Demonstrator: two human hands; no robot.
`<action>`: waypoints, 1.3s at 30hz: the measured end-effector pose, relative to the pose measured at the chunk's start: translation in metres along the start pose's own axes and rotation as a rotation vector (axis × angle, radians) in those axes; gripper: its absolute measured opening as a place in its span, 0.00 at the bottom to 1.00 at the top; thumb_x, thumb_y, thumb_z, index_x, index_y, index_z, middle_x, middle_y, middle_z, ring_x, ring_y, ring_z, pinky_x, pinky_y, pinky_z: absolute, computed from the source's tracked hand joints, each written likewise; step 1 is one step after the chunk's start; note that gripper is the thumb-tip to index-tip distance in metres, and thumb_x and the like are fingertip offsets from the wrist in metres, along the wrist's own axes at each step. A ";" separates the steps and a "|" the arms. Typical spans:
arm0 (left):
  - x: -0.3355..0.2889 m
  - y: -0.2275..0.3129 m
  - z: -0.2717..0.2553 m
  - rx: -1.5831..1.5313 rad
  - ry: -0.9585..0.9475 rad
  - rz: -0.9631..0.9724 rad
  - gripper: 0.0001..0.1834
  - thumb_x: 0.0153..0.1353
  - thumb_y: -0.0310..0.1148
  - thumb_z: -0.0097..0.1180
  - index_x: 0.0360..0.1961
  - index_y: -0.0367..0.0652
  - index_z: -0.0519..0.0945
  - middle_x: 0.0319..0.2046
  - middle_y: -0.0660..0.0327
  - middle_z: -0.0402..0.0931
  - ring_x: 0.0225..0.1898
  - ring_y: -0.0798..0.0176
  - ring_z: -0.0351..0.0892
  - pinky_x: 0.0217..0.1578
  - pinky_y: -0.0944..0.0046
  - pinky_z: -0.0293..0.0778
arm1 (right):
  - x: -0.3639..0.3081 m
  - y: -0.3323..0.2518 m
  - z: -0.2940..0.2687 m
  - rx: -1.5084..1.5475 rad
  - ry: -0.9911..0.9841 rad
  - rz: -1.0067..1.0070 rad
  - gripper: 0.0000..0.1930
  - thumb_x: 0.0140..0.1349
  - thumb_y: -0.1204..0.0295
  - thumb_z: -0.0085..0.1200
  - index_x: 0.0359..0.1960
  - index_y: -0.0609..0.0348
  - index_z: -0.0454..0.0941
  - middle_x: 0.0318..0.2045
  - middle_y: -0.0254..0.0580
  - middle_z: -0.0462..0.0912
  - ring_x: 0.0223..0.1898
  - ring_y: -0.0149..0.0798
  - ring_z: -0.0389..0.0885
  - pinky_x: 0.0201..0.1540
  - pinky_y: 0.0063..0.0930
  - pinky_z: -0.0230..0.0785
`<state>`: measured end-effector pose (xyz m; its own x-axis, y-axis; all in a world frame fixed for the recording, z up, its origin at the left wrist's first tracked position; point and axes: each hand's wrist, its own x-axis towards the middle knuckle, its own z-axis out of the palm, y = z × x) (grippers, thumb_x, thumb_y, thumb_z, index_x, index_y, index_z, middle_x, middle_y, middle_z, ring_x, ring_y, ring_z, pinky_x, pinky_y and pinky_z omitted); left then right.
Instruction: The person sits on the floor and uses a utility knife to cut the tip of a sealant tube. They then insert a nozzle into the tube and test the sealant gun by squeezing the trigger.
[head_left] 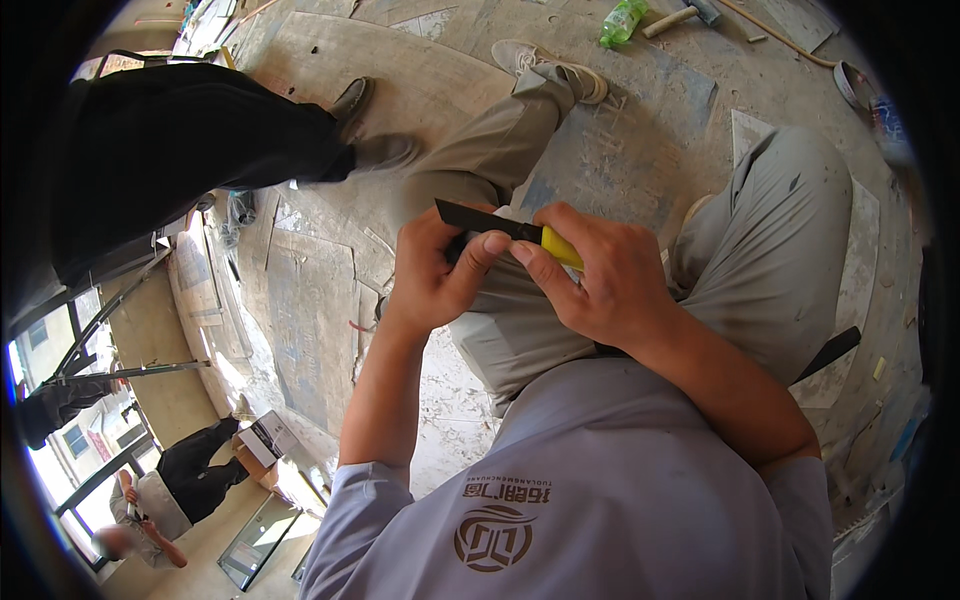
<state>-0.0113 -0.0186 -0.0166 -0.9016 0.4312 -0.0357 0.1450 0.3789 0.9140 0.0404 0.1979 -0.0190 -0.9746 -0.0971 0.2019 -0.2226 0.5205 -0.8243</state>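
A utility knife with a yellow handle (561, 248) and a long black blade (480, 218) is held up in front of my lap. My right hand (620, 275) wraps round the handle, its thumb near the base of the blade. My left hand (432, 270) is closed at the blade, with the thumb against its lower edge and the fingers mostly hidden behind it. The slanted blade tip points left. Behind the blade a small whitish bit (513, 213) shows between the hands; what it is I cannot make out.
A person in dark trousers (200, 130) stands close at the left; another person (165, 500) is by the window, lower left. Boards cover the dusty floor (310, 300). A green plastic bottle (623, 22) and a hammer (680, 18) lie far ahead. A cardboard box (265, 445) stands lower left.
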 end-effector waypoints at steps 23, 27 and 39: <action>-0.001 0.008 0.007 0.102 0.100 0.080 0.12 0.66 0.36 0.68 0.36 0.36 0.85 0.29 0.54 0.83 0.30 0.53 0.80 0.34 0.61 0.74 | 0.000 -0.001 -0.003 0.024 -0.050 0.026 0.13 0.71 0.60 0.62 0.37 0.56 0.77 0.21 0.43 0.80 0.22 0.52 0.81 0.24 0.42 0.69; 0.000 0.009 0.008 0.109 0.103 0.076 0.12 0.66 0.36 0.68 0.34 0.36 0.85 0.28 0.55 0.82 0.29 0.53 0.79 0.33 0.61 0.73 | 0.000 -0.001 -0.002 0.017 -0.031 0.013 0.13 0.71 0.61 0.63 0.37 0.56 0.77 0.22 0.44 0.82 0.24 0.52 0.83 0.25 0.43 0.71; 0.000 0.009 0.008 0.143 0.108 0.048 0.13 0.66 0.37 0.69 0.32 0.36 0.86 0.23 0.55 0.79 0.26 0.56 0.76 0.30 0.60 0.70 | 0.001 0.003 -0.001 0.027 -0.002 -0.007 0.12 0.71 0.61 0.62 0.38 0.57 0.77 0.23 0.46 0.83 0.24 0.54 0.84 0.26 0.44 0.72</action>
<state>-0.0068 -0.0085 -0.0113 -0.9297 0.3639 0.0570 0.2384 0.4764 0.8463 0.0390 0.2000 -0.0206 -0.9730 -0.1026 0.2067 -0.2302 0.4965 -0.8370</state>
